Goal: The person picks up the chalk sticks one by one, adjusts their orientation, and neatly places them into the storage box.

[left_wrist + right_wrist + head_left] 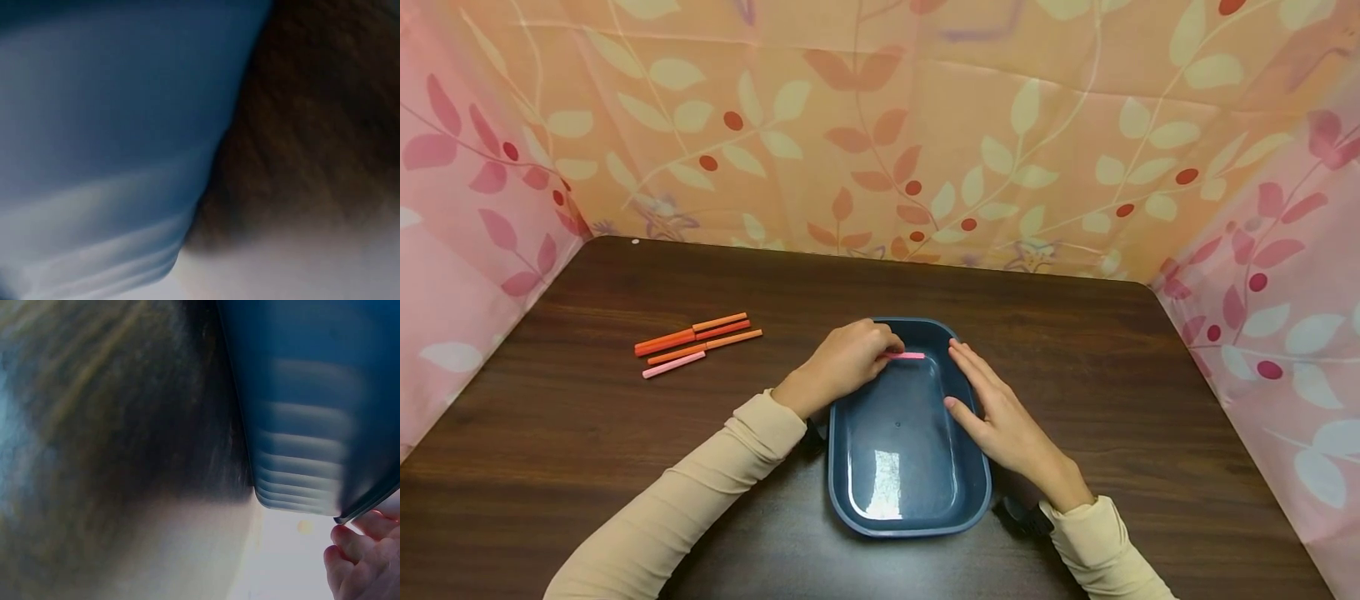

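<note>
A dark blue plastic tub (898, 467) stands on the table. My left hand (848, 358) reaches over its left rim near the far end, fingers curled, and holds a pink felt-tip pen (912, 356) low inside the tub; part of the pen is hidden by the hand. On the right rim lies my right hand (1011, 421), its fingers fairly straight and the thumb over the inside. The right wrist view shows its fingers (355, 553) at the tub's edge. In the left wrist view the tub's outer wall (119, 112) fills the left side, and the hand is out of sight.
Several orange felt-tip pens (700, 333) and a pink pen (673, 365) lie close together on the brown table (1075, 333), left of the tub. Patterned curtains (880, 125) hang behind the table and along both sides.
</note>
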`<action>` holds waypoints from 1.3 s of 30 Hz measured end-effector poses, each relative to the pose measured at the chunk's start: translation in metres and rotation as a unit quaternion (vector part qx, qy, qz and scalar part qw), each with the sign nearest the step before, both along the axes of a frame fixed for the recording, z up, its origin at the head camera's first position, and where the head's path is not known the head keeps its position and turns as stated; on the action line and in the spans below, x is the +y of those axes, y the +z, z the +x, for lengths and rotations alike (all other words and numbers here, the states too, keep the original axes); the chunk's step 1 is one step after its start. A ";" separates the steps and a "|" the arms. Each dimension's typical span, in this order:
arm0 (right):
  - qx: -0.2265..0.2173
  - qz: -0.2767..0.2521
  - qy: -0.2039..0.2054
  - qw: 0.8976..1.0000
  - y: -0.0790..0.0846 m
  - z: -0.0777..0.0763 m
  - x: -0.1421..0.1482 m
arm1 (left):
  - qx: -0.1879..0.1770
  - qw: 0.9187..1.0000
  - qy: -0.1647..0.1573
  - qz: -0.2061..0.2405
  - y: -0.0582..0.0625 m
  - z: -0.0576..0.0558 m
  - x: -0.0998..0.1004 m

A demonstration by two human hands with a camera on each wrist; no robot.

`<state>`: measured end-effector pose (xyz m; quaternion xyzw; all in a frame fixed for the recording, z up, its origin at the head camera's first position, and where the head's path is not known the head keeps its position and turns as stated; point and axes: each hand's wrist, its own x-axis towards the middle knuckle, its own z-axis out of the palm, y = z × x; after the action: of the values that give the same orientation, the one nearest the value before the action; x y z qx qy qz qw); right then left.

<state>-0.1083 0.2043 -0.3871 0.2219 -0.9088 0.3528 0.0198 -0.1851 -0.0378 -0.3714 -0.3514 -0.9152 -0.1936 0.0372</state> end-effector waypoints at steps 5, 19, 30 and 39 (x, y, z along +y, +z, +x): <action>-0.001 0.000 -0.001 1.000 0.000 0.000 -0.001 | 0.011 1.000 0.016 -0.016 -0.001 0.002 0.002; 0.006 0.004 -0.001 1.000 0.000 -0.001 -0.002 | 0.010 0.999 0.031 -0.022 0.000 0.002 0.003; 0.016 0.004 0.002 1.000 0.001 -0.002 -0.001 | 0.019 0.998 0.030 -0.050 0.004 0.002 0.006; 0.010 0.001 0.001 1.000 -0.001 -0.001 -0.001 | 0.019 0.998 0.031 -0.056 0.000 0.003 0.006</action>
<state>-0.1090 0.2037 -0.3885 0.2263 -0.9085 0.3502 0.0280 -0.1821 -0.0317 -0.3715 -0.3278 -0.9343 -0.1342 0.0405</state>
